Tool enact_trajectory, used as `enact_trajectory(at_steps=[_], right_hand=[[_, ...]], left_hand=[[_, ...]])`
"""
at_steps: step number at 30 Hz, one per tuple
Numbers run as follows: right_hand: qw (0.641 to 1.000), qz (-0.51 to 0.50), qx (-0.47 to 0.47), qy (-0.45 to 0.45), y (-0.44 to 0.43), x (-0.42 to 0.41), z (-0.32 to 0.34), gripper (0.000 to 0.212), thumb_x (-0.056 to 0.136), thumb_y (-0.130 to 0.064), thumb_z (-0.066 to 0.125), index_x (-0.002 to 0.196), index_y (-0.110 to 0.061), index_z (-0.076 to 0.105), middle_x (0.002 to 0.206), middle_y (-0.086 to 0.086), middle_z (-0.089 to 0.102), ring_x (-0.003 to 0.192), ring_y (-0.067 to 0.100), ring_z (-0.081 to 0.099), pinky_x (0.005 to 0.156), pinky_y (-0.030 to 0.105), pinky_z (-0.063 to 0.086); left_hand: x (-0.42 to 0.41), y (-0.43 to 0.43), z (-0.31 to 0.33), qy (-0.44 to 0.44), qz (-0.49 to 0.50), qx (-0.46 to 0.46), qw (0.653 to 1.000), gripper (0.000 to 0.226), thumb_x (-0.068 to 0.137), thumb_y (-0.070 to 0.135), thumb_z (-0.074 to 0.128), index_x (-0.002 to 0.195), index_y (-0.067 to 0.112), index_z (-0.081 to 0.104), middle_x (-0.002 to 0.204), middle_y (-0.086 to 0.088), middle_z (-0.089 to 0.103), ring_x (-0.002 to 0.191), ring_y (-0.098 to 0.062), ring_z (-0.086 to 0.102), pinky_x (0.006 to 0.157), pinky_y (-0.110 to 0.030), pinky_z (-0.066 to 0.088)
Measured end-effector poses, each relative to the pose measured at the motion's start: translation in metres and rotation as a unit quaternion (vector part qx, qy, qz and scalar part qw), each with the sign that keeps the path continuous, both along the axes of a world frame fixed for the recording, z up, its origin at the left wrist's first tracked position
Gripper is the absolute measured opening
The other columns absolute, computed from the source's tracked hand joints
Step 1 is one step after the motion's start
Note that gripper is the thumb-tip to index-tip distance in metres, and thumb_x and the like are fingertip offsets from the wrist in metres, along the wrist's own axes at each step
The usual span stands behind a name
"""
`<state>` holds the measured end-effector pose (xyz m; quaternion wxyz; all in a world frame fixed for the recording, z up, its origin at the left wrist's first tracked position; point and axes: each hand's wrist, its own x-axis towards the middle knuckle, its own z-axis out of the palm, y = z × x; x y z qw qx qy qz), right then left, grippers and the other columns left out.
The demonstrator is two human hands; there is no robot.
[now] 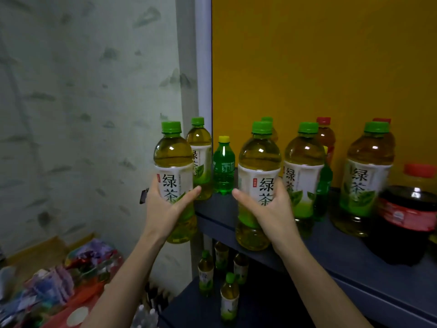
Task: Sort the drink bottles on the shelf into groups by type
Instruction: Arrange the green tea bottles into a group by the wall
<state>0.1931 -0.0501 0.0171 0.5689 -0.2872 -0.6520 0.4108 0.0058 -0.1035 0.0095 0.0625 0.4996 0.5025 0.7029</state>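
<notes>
Before shelf (331, 253): btls (173, 159) inside L fingers (153, 192), R fingers (281, 192).

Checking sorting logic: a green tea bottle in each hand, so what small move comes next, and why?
Probably set the held bottle in the left hand down on the shelf beside the green tea bottle at its left end; both share the green cap and label. The right hand could follow with its twin bottle.

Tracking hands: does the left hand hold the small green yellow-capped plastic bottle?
No, the left hand grips a green-capped clear tea bottle.
</notes>
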Motion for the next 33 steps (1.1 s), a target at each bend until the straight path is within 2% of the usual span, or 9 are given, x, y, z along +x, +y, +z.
enact_trajectory(at_steps=[4,9,14,18,20,22,24,26,33], right_hand=[[0.998,-0.064,0.004,-0.004,0.018,-0.026,-0.001,0.058,0.062,-0.033,0.081,0.108,-0.025,0.048,0.097,-0.01,0.062,0.09,0.003,0.061,0.073,0.02,0.05],[0.989,-0.148,0.009,-0.012,0.038,-0.051,-0.002,0.054,0.065,-0.03,0.08,0.107,-0.02,0.048,0.09,-0.013,0.06,0.082,-0.002,0.059,0.063,0.011,0.047],[0.977,-0.211,0.01,-0.037,0.051,-0.062,-0.003,0.055,0.069,-0.03,0.077,0.108,-0.02,0.04,0.091,-0.015,0.055,0.082,-0.004,0.055,0.061,0.007,0.046],[0.969,-0.243,0.009,-0.052,0.056,-0.064,-0.005,0.061,0.073,-0.029,0.074,0.115,-0.025,0.029,0.099,-0.017,0.05,0.091,-0.002,0.053,0.066,0.007,0.047],[0.965,-0.255,0.009,-0.061,0.058,-0.065,-0.006,0.062,0.074,-0.029,0.073,0.116,-0.026,0.027,0.103,-0.011,0.053,0.096,0.003,0.054,0.07,0.013,0.048],[0.961,-0.267,0.008,-0.068,0.062,-0.064,-0.008,0.06,0.074,-0.03,0.073,0.115,-0.025,0.029,0.109,-0.004,0.054,0.101,0.009,0.055,0.077,0.019,0.05],[0.956,-0.285,0.008,-0.073,0.066,-0.064,-0.01,0.057,0.074,-0.034,0.073,0.113,-0.023,0.032,0.112,0.001,0.055,0.103,0.013,0.055,0.084,0.029,0.052],[0.951,-0.299,0.009,-0.078,0.069,-0.064,-0.011,0.055,0.073,-0.036,0.073,0.11,-0.023,0.034,0.112,0.004,0.054,0.103,0.015,0.055,0.085,0.034,0.052],[0.946,-0.313,-0.017,-0.078,0.075,-0.066,-0.008,0.056,0.076,-0.034,0.072,0.116,-0.022,0.034,0.114,0.002,0.055,0.106,0.016,0.055,0.084,0.03,0.049]], left_hand=[[-0.035,0.035,-0.004,0.002,-0.025,-0.01,1.0,0.069,0.057,0.03,0.078,0.117,0.011,0.049,0.107,-0.006,0.063,0.098,-0.016,0.063,0.073,-0.019,0.056],[-0.069,0.073,-0.005,0.008,-0.061,-0.008,0.998,0.068,0.058,0.034,0.078,0.116,0.015,0.049,0.105,0.003,0.064,0.096,-0.011,0.064,0.075,-0.026,0.057],[-0.082,0.1,-0.006,0.003,-0.076,0.01,0.997,0.052,0.055,0.039,0.076,0.097,0.037,0.045,0.094,0.014,0.059,0.087,-0.001,0.06,0.066,-0.011,0.051],[-0.087,0.118,-0.007,0.011,-0.078,0.022,0.997,0.08,0.054,0.027,0.083,0.117,0.022,0.035,0.103,0.014,0.051,0.094,0.004,0.054,0.073,-0.004,0.046],[-0.089,0.128,-0.008,0.026,-0.077,0.025,0.996,0.093,0.052,0.023,0.087,0.125,0.019,0.03,0.112,0.005,0.05,0.099,0.0,0.054,0.079,-0.008,0.046],[-0.092,0.136,-0.009,0.038,-0.073,0.022,0.996,0.099,0.05,0.026,0.089,0.128,0.017,0.029,0.12,-0.003,0.049,0.104,-0.01,0.053,0.085,-0.019,0.046],[-0.092,0.145,-0.008,0.039,-0.073,0.016,0.996,0.101,0.05,0.028,0.089,0.13,0.016,0.028,0.121,-0.003,0.049,0.108,-0.013,0.052,0.089,-0.027,0.046],[-0.092,0.152,-0.007,0.042,-0.075,0.007,0.996,0.099,0.053,0.026,0.088,0.131,0.014,0.027,0.116,0.001,0.048,0.106,-0.013,0.052,0.089,-0.028,0.045],[-0.091,0.168,-0.003,0.069,-0.076,-0.022,0.994,0.089,0.058,0.031,0.085,0.128,0.012,0.033,0.113,0.0,0.05,0.104,-0.016,0.052,0.089,-0.04,0.051]])
